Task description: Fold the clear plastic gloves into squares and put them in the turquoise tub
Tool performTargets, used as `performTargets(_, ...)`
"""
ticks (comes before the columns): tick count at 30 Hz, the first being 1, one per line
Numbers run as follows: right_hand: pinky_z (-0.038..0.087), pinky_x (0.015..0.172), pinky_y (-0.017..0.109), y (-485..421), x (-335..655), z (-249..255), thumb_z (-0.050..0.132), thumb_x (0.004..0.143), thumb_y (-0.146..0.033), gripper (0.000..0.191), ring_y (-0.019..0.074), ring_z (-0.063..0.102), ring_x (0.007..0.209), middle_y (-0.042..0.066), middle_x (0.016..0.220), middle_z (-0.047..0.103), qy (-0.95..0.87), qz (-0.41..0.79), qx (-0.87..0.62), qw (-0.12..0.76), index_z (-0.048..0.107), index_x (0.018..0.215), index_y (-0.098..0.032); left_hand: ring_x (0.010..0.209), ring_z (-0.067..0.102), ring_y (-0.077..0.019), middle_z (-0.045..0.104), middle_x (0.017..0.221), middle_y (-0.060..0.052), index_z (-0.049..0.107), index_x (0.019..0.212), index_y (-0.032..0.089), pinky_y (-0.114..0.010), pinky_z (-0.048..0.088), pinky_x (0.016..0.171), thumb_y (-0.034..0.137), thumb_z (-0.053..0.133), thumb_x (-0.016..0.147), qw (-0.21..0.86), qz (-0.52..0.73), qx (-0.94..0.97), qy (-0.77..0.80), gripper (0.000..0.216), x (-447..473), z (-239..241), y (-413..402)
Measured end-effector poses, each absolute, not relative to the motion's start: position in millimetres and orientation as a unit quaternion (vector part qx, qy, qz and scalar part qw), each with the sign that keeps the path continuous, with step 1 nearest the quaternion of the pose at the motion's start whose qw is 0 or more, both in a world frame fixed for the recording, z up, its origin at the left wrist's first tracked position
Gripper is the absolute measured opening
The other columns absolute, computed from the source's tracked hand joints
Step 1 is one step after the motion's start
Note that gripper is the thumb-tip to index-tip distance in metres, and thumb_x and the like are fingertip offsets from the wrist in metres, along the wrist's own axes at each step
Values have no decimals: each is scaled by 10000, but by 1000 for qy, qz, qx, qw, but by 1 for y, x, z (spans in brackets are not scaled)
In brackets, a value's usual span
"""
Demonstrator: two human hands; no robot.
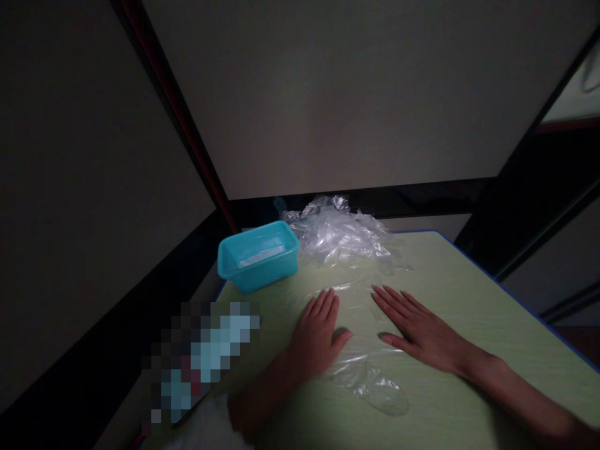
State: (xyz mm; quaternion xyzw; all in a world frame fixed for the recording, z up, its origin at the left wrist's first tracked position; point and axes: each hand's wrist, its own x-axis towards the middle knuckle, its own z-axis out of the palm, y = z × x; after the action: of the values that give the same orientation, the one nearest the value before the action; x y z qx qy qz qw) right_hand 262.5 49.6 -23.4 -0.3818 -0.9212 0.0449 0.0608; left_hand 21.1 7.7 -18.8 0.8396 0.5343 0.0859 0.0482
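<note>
The left hand [315, 340] lies palm down with its fingers straight and close together, pointing away from the person, and its thumb out to the right. The right hand [417, 331] is also palm down, its fingers extended and slightly parted, aimed forward and to the left, thumb set apart. Both sets of fingers are released and grasp nothing.

A clear plastic film [382, 390] lies spread in the gap between the two hands, its creases catching the light near both thumbs; its rounded, crumpled end reaches the near side of the fingers, toward the person. The left hand overlaps its left side; whether the right fingertips press on it or rest just beside it, I cannot tell.

Beyond the fingers of both hands sits a loose heap of crumpled clear plastic [340, 234]. Ahead and to the left of the left fingers stands a teal basket [265, 278], upright, with a pale sheet [261, 256] inside. Left of the left hand, an object is blocked out by pixelation. The pale green worktop [469, 300], edged in blue, extends under both hands and to the right of the right fingers.
</note>
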Motion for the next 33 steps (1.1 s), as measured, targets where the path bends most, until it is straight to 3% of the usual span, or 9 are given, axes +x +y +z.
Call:
performTargets(7, 206, 1059, 551, 50, 264, -19, 358, 871, -574, 732, 306, 152, 1336, 112, 1475, 187, -918, 67, -388, 46, 77, 1438, -204, 1345, 203, -272, 250, 1443, -189, 292, 1358, 38, -461, 267, 1067, 366, 449, 874, 61, 83, 841, 531, 605, 4, -17, 6)
performTargets(14, 212, 1049, 568, 34, 249, -1, 361, 885, -543, 790, 307, 117, 1345, 112, 1493, 82, -937, 61, -329, 104, -123, 1418, -216, 1348, 203, -250, 270, 1440, -184, 320, 1341, 62, -451, 255, 1080, 300, 441, 865, 55, 154, 855, 492, 545, 16, -11, 0)
performTargets(19, 199, 1073, 532, 17, 232, -5, 399, 810, -645, 932, 311, 117, 1349, 142, 1491, 71, -958, 101, -257, 80, -108, 1417, -153, 1355, 183, -244, 240, 1456, -169, 267, 1372, 33, -408, 210, 1105, 407, 451, 866, 71, 127, 873, 465, 656, 33, -12, -13)
performTargets(25, 159, 1080, 537, 18, 235, -9, 431, 771, -674, 983, 315, 85, 1350, 166, 1481, 45, -950, 168, -260, 32, -99, 1406, -143, 1367, 139, -235, 198, 1479, -125, 241, 1394, 89, -400, 164, 1112, 549, 407, 857, 87, 109, 879, 456, 727, 28, -18, -15)
performTargets(33, 97, 1085, 532, 17, 231, -4, 451, 732, -706, 1011, 326, 67, 1351, 170, 1486, 39, -936, 210, -284, 4, -9, 1426, -132, 1367, 116, -274, 179, 1475, -168, 267, 1382, 73, -459, 156, 1099, 448, 573, 788, 141, 60, 863, 481, 766, 2, -6, -10)
